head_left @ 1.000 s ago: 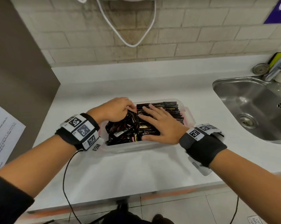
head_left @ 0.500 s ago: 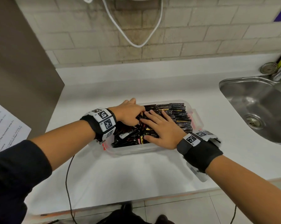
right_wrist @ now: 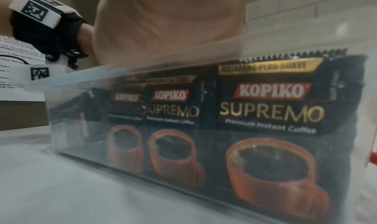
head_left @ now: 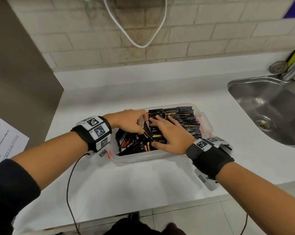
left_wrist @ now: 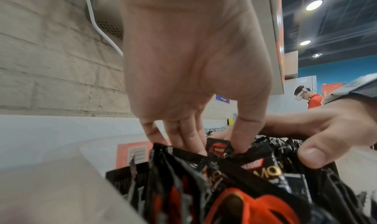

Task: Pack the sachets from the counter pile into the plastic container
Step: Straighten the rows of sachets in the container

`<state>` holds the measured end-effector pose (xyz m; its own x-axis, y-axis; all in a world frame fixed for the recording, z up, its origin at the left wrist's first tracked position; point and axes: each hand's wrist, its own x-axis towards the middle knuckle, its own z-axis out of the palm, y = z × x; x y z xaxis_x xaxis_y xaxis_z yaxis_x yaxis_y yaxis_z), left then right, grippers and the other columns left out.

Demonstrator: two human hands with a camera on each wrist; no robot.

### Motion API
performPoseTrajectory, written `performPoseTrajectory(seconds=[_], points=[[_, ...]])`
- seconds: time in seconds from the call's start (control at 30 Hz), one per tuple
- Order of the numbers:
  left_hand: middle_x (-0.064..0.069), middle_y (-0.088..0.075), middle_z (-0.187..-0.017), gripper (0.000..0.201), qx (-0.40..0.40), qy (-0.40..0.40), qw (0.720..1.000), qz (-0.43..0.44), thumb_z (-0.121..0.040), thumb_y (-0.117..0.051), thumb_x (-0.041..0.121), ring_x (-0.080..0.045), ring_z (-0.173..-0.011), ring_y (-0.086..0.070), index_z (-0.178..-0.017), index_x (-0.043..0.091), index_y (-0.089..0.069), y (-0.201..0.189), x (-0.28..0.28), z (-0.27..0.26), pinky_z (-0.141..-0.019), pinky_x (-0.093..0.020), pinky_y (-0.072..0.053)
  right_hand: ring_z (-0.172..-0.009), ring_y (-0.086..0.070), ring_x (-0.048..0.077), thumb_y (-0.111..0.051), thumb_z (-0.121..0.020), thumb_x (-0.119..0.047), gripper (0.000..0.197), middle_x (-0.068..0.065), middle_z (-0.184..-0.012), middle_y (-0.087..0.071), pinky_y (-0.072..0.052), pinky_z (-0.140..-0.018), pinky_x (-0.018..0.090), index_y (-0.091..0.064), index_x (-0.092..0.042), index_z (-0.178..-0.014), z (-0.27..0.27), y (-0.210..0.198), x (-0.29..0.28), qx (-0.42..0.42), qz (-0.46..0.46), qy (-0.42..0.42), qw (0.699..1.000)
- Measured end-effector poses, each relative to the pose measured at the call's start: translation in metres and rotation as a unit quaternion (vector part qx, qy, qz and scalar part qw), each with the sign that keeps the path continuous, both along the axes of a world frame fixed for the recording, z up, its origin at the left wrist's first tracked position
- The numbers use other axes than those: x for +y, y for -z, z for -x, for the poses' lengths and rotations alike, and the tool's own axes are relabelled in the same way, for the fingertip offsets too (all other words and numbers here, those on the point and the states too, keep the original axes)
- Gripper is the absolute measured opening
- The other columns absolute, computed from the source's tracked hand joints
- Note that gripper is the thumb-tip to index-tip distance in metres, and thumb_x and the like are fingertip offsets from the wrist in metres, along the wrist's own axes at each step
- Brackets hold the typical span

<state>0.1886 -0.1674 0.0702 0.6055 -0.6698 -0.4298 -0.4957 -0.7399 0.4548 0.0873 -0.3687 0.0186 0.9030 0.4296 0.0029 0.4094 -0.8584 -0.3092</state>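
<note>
- Hands met over the plastic container [head_left: 144, 158] on the white counter [head_left: 126, 192] in the head view: the left hand [head_left: 129, 122] reached in with fingers bent down, pinching a sachet [head_left: 146, 131], while the right hand [head_left: 169, 135] lay flat, fingers spread, pressing the upright rows of sachets [head_left: 185, 118].
- Left-wrist view showed the left hand's fingers [left_wrist: 191, 135] and thumb nipping the top edge of a black sachet [left_wrist: 219, 147]; the right hand's thumb [left_wrist: 314, 155] rested on neighbouring packs.
- Right-wrist view, blurred, looked through the clear container wall [right_wrist: 122, 76] at black coffee sachets [right_wrist: 271, 114] standing side by side, each printed with a red cup.
</note>
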Motion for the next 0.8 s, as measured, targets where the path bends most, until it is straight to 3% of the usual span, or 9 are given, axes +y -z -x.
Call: performPoseTrajectory(seconds=[0.13,0.23,0.3,0.4,0.47,0.53,0.6,0.7,0.8], points=[[0.009,-0.070,-0.089,0.023,0.028,0.013,0.999,0.021,-0.089,-0.069,0.022,-0.009,-0.084,-0.064,-0.109,0.030,-0.059,-0.002,0.003,0.004,-0.080,-0.030,-0.049,-0.154,-0.004,0.012,-0.047,-0.096,-0.060,0.060,-0.005,-0.166,-0.018,0.002,-0.125,0.046,-0.040,-0.027,-0.146,0.000,0.001,0.000,-0.007,0.025,-0.009,1.000],[0.004,-0.068,-0.094,0.019,-0.010,0.046,0.999,0.020,-0.089,-0.070,0.021,-0.016,-0.092,-0.063,-0.093,0.036,-0.059,-0.004,0.005,0.003,-0.087,-0.037,-0.051,-0.154,-0.005,0.012,-0.041,-0.096,-0.066,0.065,-0.005,-0.165,-0.020,0.000,-0.125,0.049,-0.035,-0.028,-0.150,0.000,0.001,0.000,-0.002,0.019,-0.006,1.000],[0.002,-0.066,-0.096,0.018,-0.028,0.060,0.997,0.027,-0.087,-0.075,0.020,-0.018,-0.093,-0.061,-0.087,0.032,-0.061,-0.006,0.007,0.002,-0.086,-0.040,-0.051,-0.154,-0.005,0.012,-0.033,-0.096,-0.069,0.071,-0.004,-0.165,-0.021,-0.001,-0.124,0.049,-0.030,-0.027,-0.153,0.000,-0.001,0.000,0.009,0.005,-0.001,1.000],[0.006,-0.054,-0.095,0.017,-0.048,0.057,0.996,0.047,-0.080,-0.083,0.019,-0.016,-0.091,-0.055,-0.084,0.021,-0.066,-0.009,0.008,0.001,-0.080,-0.032,-0.046,-0.154,-0.001,0.010,-0.020,-0.095,-0.068,0.072,-0.004,-0.166,-0.019,0.002,-0.124,0.050,-0.031,-0.028,-0.154,0.001,-0.004,0.000,0.021,0.000,-0.004,1.000],[0.005,-0.056,-0.095,0.022,-0.034,0.052,0.997,0.042,-0.078,-0.085,0.021,-0.016,-0.093,-0.056,-0.078,0.024,-0.064,-0.015,0.010,0.001,-0.080,-0.029,-0.045,-0.154,0.000,0.010,-0.017,-0.096,-0.064,0.070,-0.003,-0.165,-0.021,0.004,-0.124,0.051,-0.037,-0.027,-0.152,0.003,-0.008,0.000,0.018,-0.026,-0.002,0.999],[0.003,-0.065,-0.091,0.024,-0.008,0.053,0.998,0.034,-0.077,-0.086,0.022,-0.016,-0.092,-0.060,-0.074,0.025,-0.063,-0.022,0.011,0.002,-0.082,-0.031,-0.047,-0.154,-0.002,0.013,-0.023,-0.100,-0.056,0.062,-0.001,-0.164,-0.026,0.005,-0.124,0.050,-0.044,-0.024,-0.149,0.002,-0.014,-0.001,0.002,-0.060,0.001,0.998],[0.003,-0.069,-0.085,0.023,0.015,0.056,0.998,0.038,-0.077,-0.087,0.020,-0.017,-0.088,-0.063,-0.073,0.022,-0.063,-0.031,0.013,0.002,-0.081,-0.032,-0.047,-0.155,-0.004,0.016,-0.041,-0.104,-0.044,0.050,0.001,-0.163,-0.028,0.003,-0.124,0.050,-0.046,-0.022,-0.148,0.000,-0.022,-0.003,-0.012,-0.077,-0.004,0.997],[0.008,-0.063,-0.072,0.023,0.013,0.058,0.995,0.076,-0.079,-0.084,0.011,-0.012,-0.077,-0.060,-0.074,0.017,-0.062,-0.044,0.014,0.000,-0.077,-0.031,-0.047,-0.155,-0.005,0.019,-0.066,-0.093,-0.029,0.062,0.003,-0.162,-0.030,0.001,-0.125,0.047,-0.043,-0.018,-0.149,-0.004,-0.032,-0.005,-0.003,-0.082,-0.022,0.996],[-0.010,-0.064,-0.077,0.022,0.007,0.025,0.985,0.168,-0.082,-0.080,0.003,-0.009,-0.070,-0.057,-0.076,0.009,-0.059,-0.056,0.013,-0.004,-0.069,-0.032,-0.050,-0.153,-0.016,0.019,-0.072,-0.090,-0.033,0.064,0.006,-0.155,-0.042,-0.011,-0.125,0.040,-0.048,-0.012,-0.145,-0.007,-0.043,-0.005,0.014,-0.121,-0.012,0.992]])
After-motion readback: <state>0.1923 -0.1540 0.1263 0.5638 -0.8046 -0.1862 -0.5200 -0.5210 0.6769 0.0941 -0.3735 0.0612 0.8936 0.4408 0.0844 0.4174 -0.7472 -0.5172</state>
